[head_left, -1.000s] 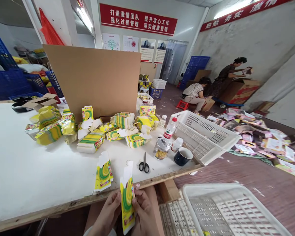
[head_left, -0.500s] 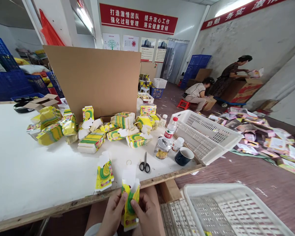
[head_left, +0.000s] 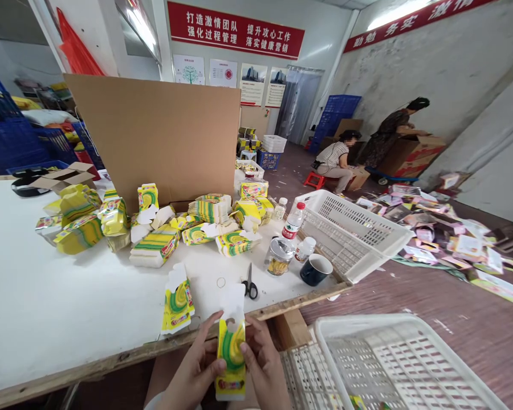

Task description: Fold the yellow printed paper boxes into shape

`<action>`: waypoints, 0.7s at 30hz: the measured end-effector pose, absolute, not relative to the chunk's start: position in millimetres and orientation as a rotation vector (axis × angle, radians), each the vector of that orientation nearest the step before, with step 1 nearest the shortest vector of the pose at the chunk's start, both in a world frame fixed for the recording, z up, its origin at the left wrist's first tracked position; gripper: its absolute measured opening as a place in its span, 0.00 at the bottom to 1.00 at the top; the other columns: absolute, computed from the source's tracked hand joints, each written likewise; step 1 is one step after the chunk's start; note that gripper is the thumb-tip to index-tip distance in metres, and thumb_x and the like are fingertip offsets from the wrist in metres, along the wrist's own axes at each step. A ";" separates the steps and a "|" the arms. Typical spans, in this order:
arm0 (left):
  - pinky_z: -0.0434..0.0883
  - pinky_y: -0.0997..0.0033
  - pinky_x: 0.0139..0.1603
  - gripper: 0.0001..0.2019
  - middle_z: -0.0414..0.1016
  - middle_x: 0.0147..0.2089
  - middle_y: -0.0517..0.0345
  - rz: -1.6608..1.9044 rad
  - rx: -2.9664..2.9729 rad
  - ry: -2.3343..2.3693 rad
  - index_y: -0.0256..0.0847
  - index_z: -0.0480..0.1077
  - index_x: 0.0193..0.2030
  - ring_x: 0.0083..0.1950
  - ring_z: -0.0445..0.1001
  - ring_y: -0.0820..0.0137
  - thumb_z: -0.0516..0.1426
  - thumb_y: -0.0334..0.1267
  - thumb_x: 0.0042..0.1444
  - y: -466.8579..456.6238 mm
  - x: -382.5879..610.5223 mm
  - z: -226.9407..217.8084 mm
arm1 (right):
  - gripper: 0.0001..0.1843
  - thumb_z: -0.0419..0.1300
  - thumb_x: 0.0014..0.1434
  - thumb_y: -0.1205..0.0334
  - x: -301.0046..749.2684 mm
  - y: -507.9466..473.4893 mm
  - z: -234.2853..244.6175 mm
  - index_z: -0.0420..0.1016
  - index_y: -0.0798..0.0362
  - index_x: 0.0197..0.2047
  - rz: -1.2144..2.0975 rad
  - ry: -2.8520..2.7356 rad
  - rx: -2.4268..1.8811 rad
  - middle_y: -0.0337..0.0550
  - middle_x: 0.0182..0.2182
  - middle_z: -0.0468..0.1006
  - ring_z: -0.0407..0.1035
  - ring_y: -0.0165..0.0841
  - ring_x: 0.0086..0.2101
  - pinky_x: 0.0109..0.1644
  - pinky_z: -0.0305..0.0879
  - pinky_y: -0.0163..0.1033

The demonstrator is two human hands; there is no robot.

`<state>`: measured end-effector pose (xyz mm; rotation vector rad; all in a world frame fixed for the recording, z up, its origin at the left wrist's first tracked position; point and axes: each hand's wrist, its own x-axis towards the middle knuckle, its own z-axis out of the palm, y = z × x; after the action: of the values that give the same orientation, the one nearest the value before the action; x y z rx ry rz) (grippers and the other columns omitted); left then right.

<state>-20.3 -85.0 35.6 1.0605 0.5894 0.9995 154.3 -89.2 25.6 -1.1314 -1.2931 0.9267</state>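
A flat yellow and green carton (head_left: pixel 231 356) with a raised white flap is held upright over my lap at the table's front edge. My left hand (head_left: pixel 196 364) has its thumb on the carton's left side, its index finger reaching up beside the flap. My right hand (head_left: pixel 263 359) grips the right edge, thumb on the front and fingers behind. Just beyond, to the left, a small stack of like cartons (head_left: pixel 178 302) lies on the white table (head_left: pixel 89 319). Black-handled scissors (head_left: pixel 250 287) lie behind the held carton, near a rubber band (head_left: pixel 221 282).
Bundles of folded cartons (head_left: pixel 156 246) line the table before a cardboard sheet (head_left: pixel 162 142). A jar (head_left: pixel 279 259), bottle (head_left: pixel 293 221) and dark mug (head_left: pixel 315 270) stand right. White baskets (head_left: pixel 350 233) sit at the table's right edge and below. Two people work at the back right.
The held carton has turned to face the camera more squarely. My left fingers have spread and shifted along it. In the background, the standing person has lowered the item toward the box.
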 end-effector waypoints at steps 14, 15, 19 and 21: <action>0.72 0.64 0.38 0.46 0.79 0.45 0.50 0.923 1.007 0.606 0.53 0.40 0.71 0.38 0.80 0.61 0.65 0.46 0.54 -86.6 -23.6 25.5 | 0.17 0.53 0.66 0.47 166.0 -78.3 48.7 0.74 0.50 0.35 1.002 -1.579 -1.189 0.42 0.30 0.75 0.70 0.36 0.34 0.37 0.68 0.37; 0.72 0.64 0.37 0.47 0.79 0.46 0.48 0.909 1.018 0.622 0.51 0.40 0.71 0.38 0.80 0.60 0.66 0.47 0.54 -85.3 -24.4 26.6 | 0.17 0.53 0.65 0.46 166.1 -77.0 48.2 0.75 0.50 0.39 0.978 -1.538 -1.201 0.45 0.34 0.77 0.72 0.38 0.37 0.40 0.69 0.39; 0.73 0.64 0.41 0.32 0.79 0.48 0.46 0.956 1.148 0.724 0.44 0.62 0.63 0.40 0.79 0.60 0.65 0.47 0.54 -77.8 -24.3 34.0 | 0.23 0.50 0.66 0.43 169.6 -70.9 51.1 0.74 0.51 0.49 0.990 -1.380 -1.243 0.53 0.44 0.80 0.74 0.42 0.46 0.52 0.70 0.46; 0.73 0.67 0.40 0.28 0.79 0.50 0.46 0.996 1.196 0.796 0.44 0.65 0.61 0.40 0.79 0.62 0.64 0.44 0.55 -75.2 -22.8 36.2 | 0.22 0.52 0.64 0.45 171.3 -68.8 56.2 0.76 0.52 0.48 1.093 -1.398 -1.236 0.53 0.43 0.82 0.76 0.42 0.43 0.49 0.72 0.46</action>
<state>-22.8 -75.2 36.2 1.1957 0.7964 0.9958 171.3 -68.8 56.2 -1.2361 -1.3982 1.0934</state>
